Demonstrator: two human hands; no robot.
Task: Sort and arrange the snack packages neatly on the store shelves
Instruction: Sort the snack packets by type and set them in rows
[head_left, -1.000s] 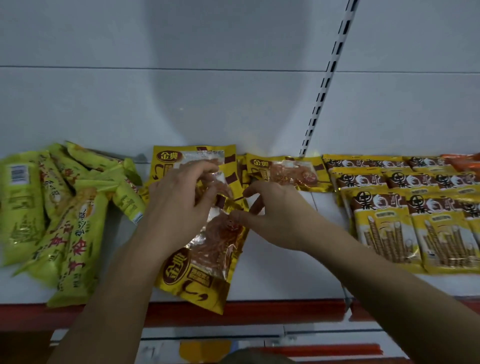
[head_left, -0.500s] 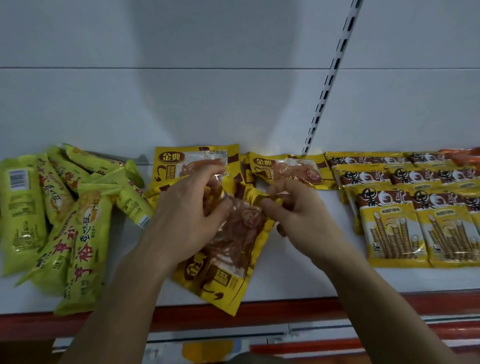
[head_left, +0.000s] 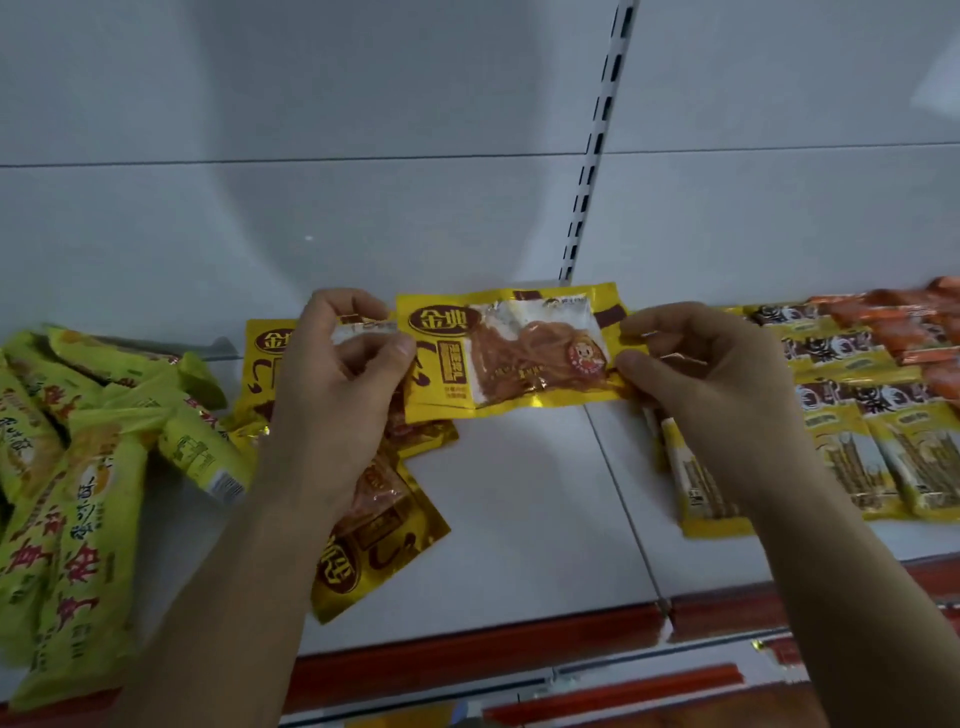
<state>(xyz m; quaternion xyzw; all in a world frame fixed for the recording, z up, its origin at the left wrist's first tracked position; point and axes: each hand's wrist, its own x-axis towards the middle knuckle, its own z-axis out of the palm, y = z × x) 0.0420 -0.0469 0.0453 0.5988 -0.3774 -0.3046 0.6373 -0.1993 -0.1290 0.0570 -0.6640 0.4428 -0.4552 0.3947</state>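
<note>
Pinching gold packet (head_left: 511, 353) ends: left hand (head_left: 337, 395), right hand (head_left: 711, 384), fingers closed.

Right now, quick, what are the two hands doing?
Left hand: closed, pinching the left end of the yellow snack packet.
Right hand: closed, pinching the right end of that same packet.

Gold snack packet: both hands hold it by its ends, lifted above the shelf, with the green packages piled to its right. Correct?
Not quite. The head view shows the green packages piled to the left of the gold snack packet, not the right. The rest stands: the left hand and right hand each grip one end, and the packet is lifted above the shelf.
</note>
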